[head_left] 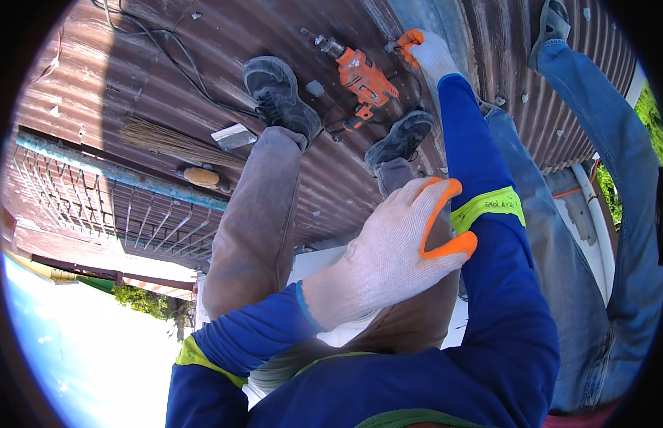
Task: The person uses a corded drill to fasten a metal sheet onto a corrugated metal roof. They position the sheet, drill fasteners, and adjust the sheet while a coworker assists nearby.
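My left hand (392, 253), in a white knit glove with an orange palm, is raised in front of my right forearm. Its thumb and fingers are spread, and nothing shows between them. Farther out, my right hand (428, 55), gloved the same way, reaches low over the corrugated metal roof (224, 36). Its fingers are curled at a small greyish thing (391, 47), too small to name. Just left of that hand an orange power drill (365, 77) lies on the sheets, between my two dark shoes (278, 93).
A straw broom (174, 143), a flat metal blade (233, 136) and a wooden-handled tool (201, 176) lie to the left, by a blue-railed metal grille (117, 167). A black cable (181, 53) crosses the roof. Another person's jeans-clad leg (595, 121) stands at right.
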Tool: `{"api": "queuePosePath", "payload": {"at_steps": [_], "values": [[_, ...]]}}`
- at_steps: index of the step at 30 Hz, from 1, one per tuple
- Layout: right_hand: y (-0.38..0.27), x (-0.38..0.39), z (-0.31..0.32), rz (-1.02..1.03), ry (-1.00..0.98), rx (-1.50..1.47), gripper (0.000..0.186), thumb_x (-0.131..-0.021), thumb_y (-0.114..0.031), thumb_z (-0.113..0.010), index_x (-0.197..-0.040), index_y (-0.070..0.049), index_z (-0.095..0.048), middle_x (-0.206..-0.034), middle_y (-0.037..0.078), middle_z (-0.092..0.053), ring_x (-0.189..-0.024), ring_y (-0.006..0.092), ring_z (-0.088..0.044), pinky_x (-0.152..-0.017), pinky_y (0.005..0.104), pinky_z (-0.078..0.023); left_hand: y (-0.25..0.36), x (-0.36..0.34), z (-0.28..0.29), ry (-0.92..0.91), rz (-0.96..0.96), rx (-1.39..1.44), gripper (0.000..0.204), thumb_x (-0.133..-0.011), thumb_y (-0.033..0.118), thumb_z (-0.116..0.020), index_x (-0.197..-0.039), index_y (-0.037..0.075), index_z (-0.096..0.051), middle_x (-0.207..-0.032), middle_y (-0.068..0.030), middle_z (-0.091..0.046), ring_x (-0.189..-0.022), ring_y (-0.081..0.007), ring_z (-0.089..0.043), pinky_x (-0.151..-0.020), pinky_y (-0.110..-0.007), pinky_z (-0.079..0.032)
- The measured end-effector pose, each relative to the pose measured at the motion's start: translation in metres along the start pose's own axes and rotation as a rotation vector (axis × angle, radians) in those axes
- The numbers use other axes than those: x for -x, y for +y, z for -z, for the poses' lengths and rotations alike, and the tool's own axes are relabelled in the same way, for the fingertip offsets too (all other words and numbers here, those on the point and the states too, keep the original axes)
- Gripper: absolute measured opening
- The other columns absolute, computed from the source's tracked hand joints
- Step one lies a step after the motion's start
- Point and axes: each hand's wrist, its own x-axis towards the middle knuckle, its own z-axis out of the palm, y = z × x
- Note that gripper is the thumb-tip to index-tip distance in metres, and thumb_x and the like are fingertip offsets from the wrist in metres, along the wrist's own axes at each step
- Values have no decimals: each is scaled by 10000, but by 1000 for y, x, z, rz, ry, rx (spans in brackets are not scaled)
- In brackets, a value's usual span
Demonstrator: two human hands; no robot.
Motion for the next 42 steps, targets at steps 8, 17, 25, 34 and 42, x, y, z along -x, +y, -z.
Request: {"api": "queuePosePath", "payload": {"at_steps": [8,17,25,34,42], "values": [[25,8,-20,-154,63,-502,226,-1023,-22,-577,-1223,-18,-682,-1114,160,-746,-871,171,-728,-663,277,-603,4,-2,1,-39,13,19,672,-899,306,-811,-1434,14,-527,-1398,-242,-575,-1292,-392,-600,-1063,-428,-502],[43,29,-56,41,282,-413,245,-1023,8,-549,-1242,-14,-657,-1068,130,-728,-792,160,-700,-655,282,-576,5,-5,-5,-45,20,-2,679,-913,339,-799,-1442,23,-515,-1398,-235,-571,-1284,-385,-604,-1058,-431,-502],[58,108,-65,-188,195,-714,468,-978,111,-489,-1427,-3,-547,-1230,178,-671,-973,222,-714,-808,327,-640,8,-8,-15,-20,-4,-12,668,-914,365,-773,-1428,24,-516,-1399,-227,-559,-1271,-416,-591,-1056,-443,-501],[-82,115,-132,-56,-242,-224,484,-958,54,-506,-1407,-90,-612,-1080,77,-690,-814,122,-654,-677,260,-560,40,3,15,336,-274,204,711,-881,346,-789,-1436,-6,-514,-1349,-223,-577,-1251,-399,-605,-1075,-437,-490],[-216,96,-308,134,-470,21,450,-968,48,-508,-1394,-47,-615,-1183,124,-707,-911,151,-671,-805,282,-553,11,46,81,862,-498,329,629,-858,217,-823,-1396,14,-567,-1348,-210,-611,-1250,-388,-616,-1084,-431,-479]]}}
